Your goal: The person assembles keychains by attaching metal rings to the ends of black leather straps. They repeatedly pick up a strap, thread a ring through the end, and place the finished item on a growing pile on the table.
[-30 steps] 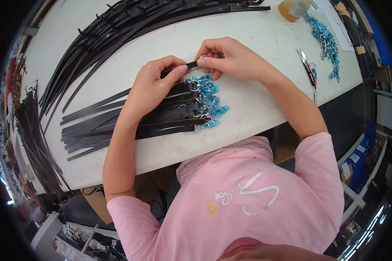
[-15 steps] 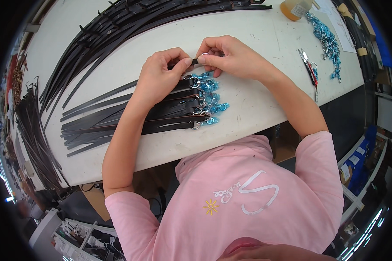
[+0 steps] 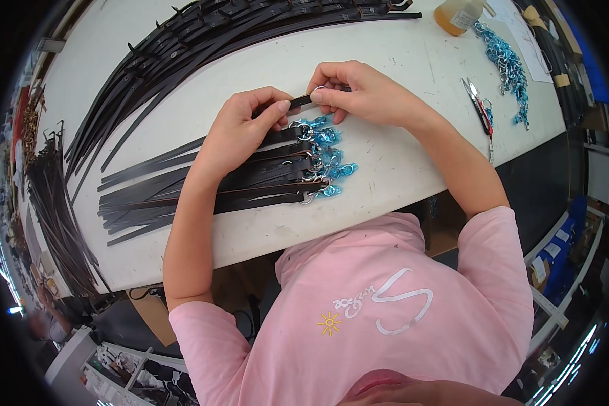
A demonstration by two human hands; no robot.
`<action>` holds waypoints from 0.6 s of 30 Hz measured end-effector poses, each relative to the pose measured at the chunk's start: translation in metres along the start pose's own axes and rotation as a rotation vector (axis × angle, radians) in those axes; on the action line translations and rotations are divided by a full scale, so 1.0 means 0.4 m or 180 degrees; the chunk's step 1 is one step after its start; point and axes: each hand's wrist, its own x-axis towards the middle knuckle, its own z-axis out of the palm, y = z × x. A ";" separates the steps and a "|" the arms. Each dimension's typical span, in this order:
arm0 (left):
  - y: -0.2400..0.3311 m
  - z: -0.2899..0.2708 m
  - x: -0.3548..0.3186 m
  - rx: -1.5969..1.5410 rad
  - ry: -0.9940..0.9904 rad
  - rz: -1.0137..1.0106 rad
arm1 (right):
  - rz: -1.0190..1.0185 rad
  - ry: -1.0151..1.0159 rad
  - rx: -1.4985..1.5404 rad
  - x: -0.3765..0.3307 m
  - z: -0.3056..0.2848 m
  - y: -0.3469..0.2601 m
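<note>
A black leather strap (image 3: 300, 101) is stretched between my two hands above the white table. My left hand (image 3: 254, 122) pinches it between thumb and fingers. At the strap's right end, my right hand (image 3: 348, 91) grips it together with a metal ring (image 3: 320, 88), partly hidden by the fingers. Just below my hands lies a row of finished-looking black straps (image 3: 264, 166), side by side. Their right ends carry metal rings and clips in blue plastic wrap (image 3: 328, 159).
Long black straps (image 3: 183, 51) spread across the table's far left, and another bundle (image 3: 54, 196) hangs over the left edge. To the right lie red-handled snips (image 3: 484, 111) and a heap of blue-wrapped clips (image 3: 504, 61). A bottle of amber liquid (image 3: 459, 15) stands at the back.
My left hand has moved slightly left and down along the strap, so more of it shows between my hands. My right hand has shifted a little lower.
</note>
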 end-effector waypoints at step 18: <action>-0.004 0.007 -0.006 0.0057 0.0184 0.0149 | -0.0111 0.0026 -0.0043 0.000 0.000 0.003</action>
